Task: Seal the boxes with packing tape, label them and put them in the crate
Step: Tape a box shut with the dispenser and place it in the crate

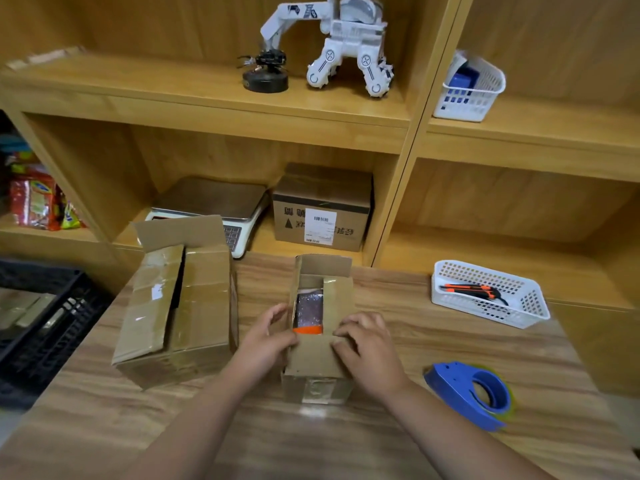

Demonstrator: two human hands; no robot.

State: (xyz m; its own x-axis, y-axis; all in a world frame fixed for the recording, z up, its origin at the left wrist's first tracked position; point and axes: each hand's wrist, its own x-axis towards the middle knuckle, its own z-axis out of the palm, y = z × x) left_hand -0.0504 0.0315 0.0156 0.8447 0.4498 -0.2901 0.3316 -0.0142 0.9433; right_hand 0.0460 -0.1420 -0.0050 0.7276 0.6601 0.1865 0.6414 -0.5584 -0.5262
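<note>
A small cardboard box stands on the wooden table in front of me, its top flaps partly open over an orange and dark packet. My left hand grips the box's left side flap. My right hand presses on the near and right flaps. To the left, a larger cardboard box has its flaps loosely open. A blue tape dispenser lies on the table to the right. A black crate sits at the far left, below table level.
A white basket holding an orange and black knife stands at the back right of the table. On the shelf behind are a weighing scale and a labelled, sealed box. Higher shelves carry a white toy robot and another basket.
</note>
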